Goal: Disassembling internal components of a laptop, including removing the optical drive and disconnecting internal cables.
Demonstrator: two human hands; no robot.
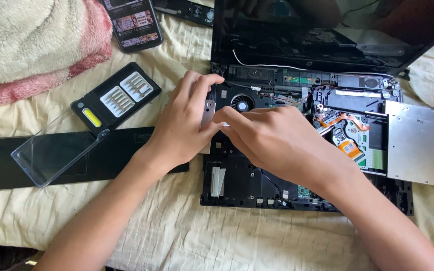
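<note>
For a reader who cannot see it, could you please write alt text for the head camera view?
Two bare hands, left hand and right hand, pinch a small silver metal part over an opened laptop beside its fan. An open screwdriver bit case, a phone and a blanket lie left.

Matt black plastic on the laptop [247, 185]; brushed grey metal on the drive [420, 145]; glossy dark screen [297, 25]. Small pale metal plate [208, 113] between the hands. Clear glossy plastic lid [46, 155]. Crumpled cream cloth bedsheet [187, 236]; fuzzy pink-and-cream blanket [31, 45].
</note>
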